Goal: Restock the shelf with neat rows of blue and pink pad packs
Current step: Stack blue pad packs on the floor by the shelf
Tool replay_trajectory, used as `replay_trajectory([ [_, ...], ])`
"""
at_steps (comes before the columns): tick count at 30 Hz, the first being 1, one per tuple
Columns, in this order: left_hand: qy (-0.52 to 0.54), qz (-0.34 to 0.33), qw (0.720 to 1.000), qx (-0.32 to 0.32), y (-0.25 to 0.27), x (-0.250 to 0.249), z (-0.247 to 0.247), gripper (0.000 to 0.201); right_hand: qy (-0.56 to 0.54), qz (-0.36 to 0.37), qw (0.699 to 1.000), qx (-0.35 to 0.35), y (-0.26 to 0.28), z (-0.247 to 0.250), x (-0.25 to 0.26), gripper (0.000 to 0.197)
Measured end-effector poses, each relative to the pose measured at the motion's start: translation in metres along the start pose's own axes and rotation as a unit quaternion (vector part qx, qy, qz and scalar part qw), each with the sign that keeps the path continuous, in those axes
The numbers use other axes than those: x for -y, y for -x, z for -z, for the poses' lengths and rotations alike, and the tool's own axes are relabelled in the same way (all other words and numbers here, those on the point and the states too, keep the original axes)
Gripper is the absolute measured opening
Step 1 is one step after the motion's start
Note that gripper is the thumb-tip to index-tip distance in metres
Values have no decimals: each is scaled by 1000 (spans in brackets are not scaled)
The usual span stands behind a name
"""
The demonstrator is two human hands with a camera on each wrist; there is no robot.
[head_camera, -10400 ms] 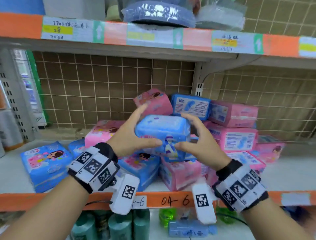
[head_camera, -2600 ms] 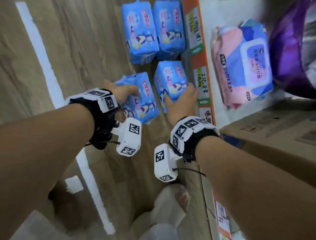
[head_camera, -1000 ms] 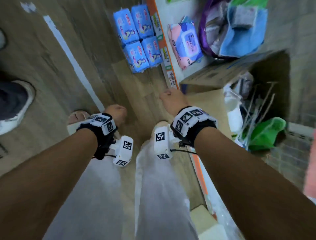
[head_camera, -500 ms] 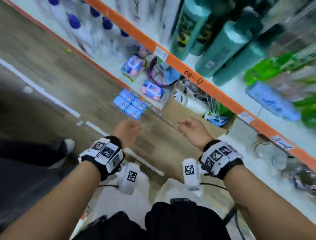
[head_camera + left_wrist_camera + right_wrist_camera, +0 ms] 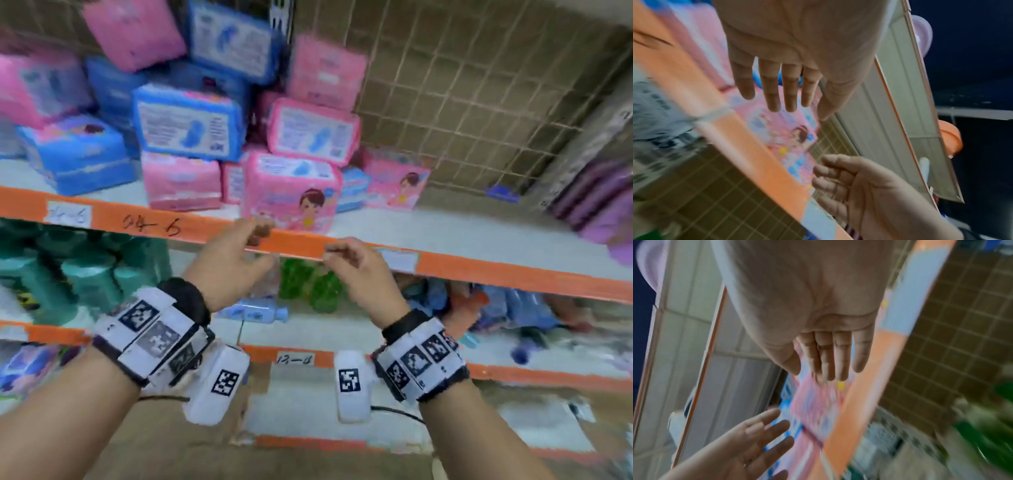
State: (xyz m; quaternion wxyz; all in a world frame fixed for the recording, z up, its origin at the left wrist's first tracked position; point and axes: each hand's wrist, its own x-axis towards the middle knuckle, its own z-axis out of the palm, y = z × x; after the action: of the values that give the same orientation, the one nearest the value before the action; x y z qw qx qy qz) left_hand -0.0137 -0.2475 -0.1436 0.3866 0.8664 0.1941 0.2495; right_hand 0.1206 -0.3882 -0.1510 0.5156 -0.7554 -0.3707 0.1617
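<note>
A loose pile of pad packs fills the left half of the shelf [image 5: 462, 236] with the orange front edge. A blue pack [image 5: 186, 121] lies on top of pink ones, and a pink pack with a cartoon girl [image 5: 291, 190] stands at the front. My left hand [image 5: 265, 246] and right hand [image 5: 330, 253] hover side by side just before the orange edge, below that pink pack. Both hold nothing. In the wrist views the fingers [image 5: 774, 91] [image 5: 830, 358] are straight, pointing toward the pink pack [image 5: 795, 138] [image 5: 813, 407].
White shelf board lies bare to the right of the pile, up to purple packs [image 5: 596, 202] at the far right. A wire grid [image 5: 479, 85] backs the shelf. Teal bottles [image 5: 85, 277] and green bottles [image 5: 308, 284] stand on the shelf below.
Earlier my hands set blue packs in a row on the floor. The view has since swung up from the floor to the shelf, and both empty hands have risen to its front edge.
</note>
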Motion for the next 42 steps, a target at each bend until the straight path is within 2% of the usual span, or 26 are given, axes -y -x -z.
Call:
replay_trajectory([
  [2,-86,-64,994,12,-32,-33,-21,53,-8,20,998,-64,-11,48,4,7],
  [4,-178,-98,979,13,-63,-58,-38,62,-6,27,994,-106,-25,81,4,7],
  [6,-297,-77,952,13,-89,-70,-49,75,12,26,993,-111,-42,101,3,5],
  [8,-384,-17,922,41,-108,-70,-56,87,46,28,993,-108,-60,108,0,9],
  [10,-429,26,901,54,-118,-63,-61,94,78,24,991,-102,-79,106,-2,14],
  [12,-458,39,887,45,-123,-56,-66,99,105,18,991,-87,-99,98,-4,25],
  [16,-469,59,877,84,-128,-52,-66,108,170,-9,983,-63,-139,75,-5,40],
  [23,-467,63,872,133,-134,-48,-59,119,195,-96,974,-56,-177,43,-10,79],
  [29,-455,68,871,175,-137,-49,-49,127,218,-123,968,-14,-187,55,-18,95],
  [37,-456,78,870,170,-137,-51,-51,124,180,-90,975,-89,-183,52,-22,84],
  [42,-460,75,873,148,-137,-49,-55,125,183,-76,973,-121,-157,83,-23,57],
])
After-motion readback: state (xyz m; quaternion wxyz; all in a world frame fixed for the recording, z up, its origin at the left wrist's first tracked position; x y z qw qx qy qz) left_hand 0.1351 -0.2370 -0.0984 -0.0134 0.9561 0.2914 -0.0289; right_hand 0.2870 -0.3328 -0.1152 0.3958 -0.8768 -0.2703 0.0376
